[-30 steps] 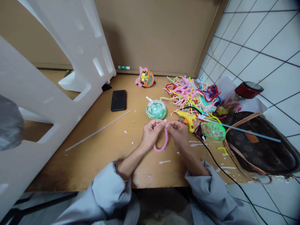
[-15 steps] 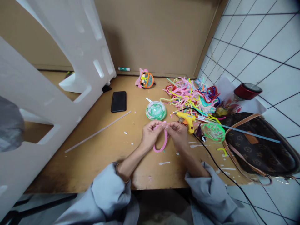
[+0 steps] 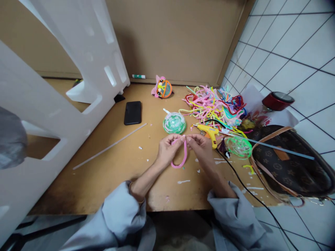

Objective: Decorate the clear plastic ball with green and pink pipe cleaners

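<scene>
A pink pipe cleaner [image 3: 179,166] is bent into a loop that hangs just above the table. My left hand [image 3: 167,149] pinches its top where the ends come together. My right hand [image 3: 201,146] is beside it, thumb and fingers pressed together close to the loop's upper right. Whether those fingertips grip anything is too small to tell. Just beyond my hands lies a round green-and-white coiled piece [image 3: 174,122] with a clear dome in its middle. Right of my right hand, a yellow glue gun [image 3: 208,131] rests on its side.
A heap of coloured pipe cleaners [image 3: 209,106] lies at the back right. Nearby are a green coiled piece [image 3: 239,146], a brown handbag [image 3: 290,164] and a red-lidded jar [image 3: 277,101]. A phone [image 3: 132,113], a glue stick [image 3: 110,146] and a small animal-faced craft [image 3: 162,88] are farther left.
My right hand has shifted slightly right, its fingertips now a little off the top of the loop. My left hand keeps its pinch on the pink pipe cleaner.
</scene>
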A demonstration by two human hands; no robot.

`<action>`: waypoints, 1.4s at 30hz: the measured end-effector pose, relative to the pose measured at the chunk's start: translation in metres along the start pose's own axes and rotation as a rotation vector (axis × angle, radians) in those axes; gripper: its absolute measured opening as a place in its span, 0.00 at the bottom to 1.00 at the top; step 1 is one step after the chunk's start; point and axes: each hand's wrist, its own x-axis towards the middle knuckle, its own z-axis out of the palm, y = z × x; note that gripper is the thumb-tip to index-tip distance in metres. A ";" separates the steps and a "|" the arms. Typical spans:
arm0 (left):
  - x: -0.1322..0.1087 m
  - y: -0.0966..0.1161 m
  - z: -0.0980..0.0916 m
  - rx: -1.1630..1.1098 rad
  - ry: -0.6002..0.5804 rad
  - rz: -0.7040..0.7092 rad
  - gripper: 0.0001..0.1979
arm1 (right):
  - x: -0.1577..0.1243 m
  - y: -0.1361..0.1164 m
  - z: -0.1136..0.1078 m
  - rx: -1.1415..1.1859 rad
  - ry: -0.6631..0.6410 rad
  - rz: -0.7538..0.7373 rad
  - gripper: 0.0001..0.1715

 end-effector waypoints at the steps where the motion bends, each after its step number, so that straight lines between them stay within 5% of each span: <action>1: 0.000 0.000 0.000 0.009 0.005 0.001 0.21 | 0.001 0.000 -0.001 -0.013 0.005 -0.023 0.16; 9: 0.001 -0.004 -0.003 0.108 -0.026 0.026 0.19 | 0.005 0.003 -0.006 -0.130 0.027 -0.140 0.11; 42: -0.002 0.004 -0.003 0.175 -0.107 0.057 0.23 | 0.005 -0.008 -0.014 -0.048 -0.065 -0.015 0.17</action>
